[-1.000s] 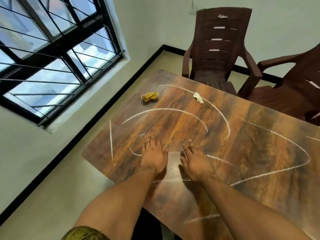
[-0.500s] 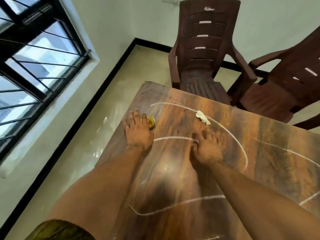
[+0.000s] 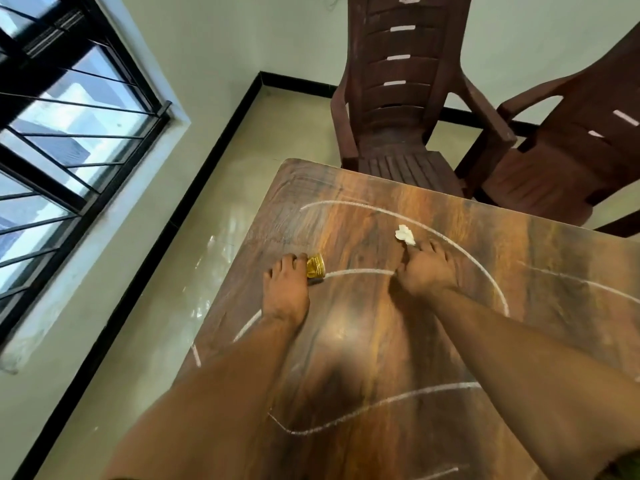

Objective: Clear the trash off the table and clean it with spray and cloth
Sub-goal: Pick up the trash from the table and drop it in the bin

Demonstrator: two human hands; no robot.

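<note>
- Left hand [image 3: 285, 289] lies on the bench [image 3: 485, 306], fingers curled around a gold wrapper [image 3: 315, 266].
- Right hand [image 3: 427, 271], fingers bunched narrow, touches a white paper scrap [image 3: 404, 233].

You are in a plain room of a home, likely a dining corner. A wood-grain table [image 3: 450, 271] stands near the barred window [image 3: 62, 133], two brown plastic chairs [image 3: 398, 109] sit beyond the table, and bare pale walls meet a glossy tiled floor [image 3: 194, 258].
</note>
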